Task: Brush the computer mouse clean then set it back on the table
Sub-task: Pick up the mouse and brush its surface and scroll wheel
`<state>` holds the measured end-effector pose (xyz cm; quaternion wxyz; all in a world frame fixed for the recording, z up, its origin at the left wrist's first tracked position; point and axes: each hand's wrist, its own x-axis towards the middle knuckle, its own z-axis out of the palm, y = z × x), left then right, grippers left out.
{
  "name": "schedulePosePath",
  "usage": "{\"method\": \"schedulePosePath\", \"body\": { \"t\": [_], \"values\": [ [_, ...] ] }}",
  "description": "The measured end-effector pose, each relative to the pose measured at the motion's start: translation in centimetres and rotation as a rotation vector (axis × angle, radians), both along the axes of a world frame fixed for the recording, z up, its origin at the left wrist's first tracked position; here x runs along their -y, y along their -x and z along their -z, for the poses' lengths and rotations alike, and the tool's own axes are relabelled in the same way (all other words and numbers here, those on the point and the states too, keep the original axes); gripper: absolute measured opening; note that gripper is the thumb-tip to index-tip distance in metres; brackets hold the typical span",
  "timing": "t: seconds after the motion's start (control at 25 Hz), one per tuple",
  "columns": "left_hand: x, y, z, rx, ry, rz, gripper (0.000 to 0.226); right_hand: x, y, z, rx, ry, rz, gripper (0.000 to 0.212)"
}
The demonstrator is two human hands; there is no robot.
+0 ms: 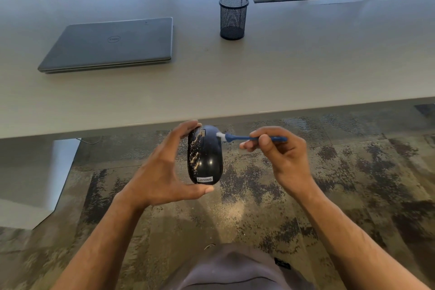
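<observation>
Across the far half of the scene runs one pale table (pixel 282 73), its left and right ends cut off, bearing one closed laptop (pixel 113 43) at far left and one dark mesh pen cup (pixel 233 17) right of it. Nearer, below the table edge and over patterned carpet (pixel 353 183), one black mouse (pixel 205 155), speckled with pale debris on its left side, sits pinched lengthwise between the left hand (pixel 157 169) thumb and fingers. One blue brush (pixel 247 138), gripped by the right hand (pixel 280 150) with fingers curled closed, touches its white bristles to the mouse's far right; its handle is partly hidden.
</observation>
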<state>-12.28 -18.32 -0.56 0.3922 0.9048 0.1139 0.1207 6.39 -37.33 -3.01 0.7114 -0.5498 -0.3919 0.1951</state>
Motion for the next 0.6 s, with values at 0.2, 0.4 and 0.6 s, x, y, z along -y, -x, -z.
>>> {"method": "schedulePosePath", "body": {
  "t": [0.2,0.4,0.6],
  "values": [
    [-0.9,0.3,-0.4,0.027,0.037,-0.039,0.116,1.3,1.9,-0.2,-0.007,-0.075,-0.095,0.015],
    [-0.8,0.1,-1.0,0.033,0.048,-0.017,0.115,0.6,0.5,-1.5,0.007,-0.037,0.028,0.019],
    [-0.8,0.2,-1.2,0.017,0.042,-0.042,0.118,0.9,2.1,0.0,0.02,0.016,-0.062,0.013]
  ]
}}
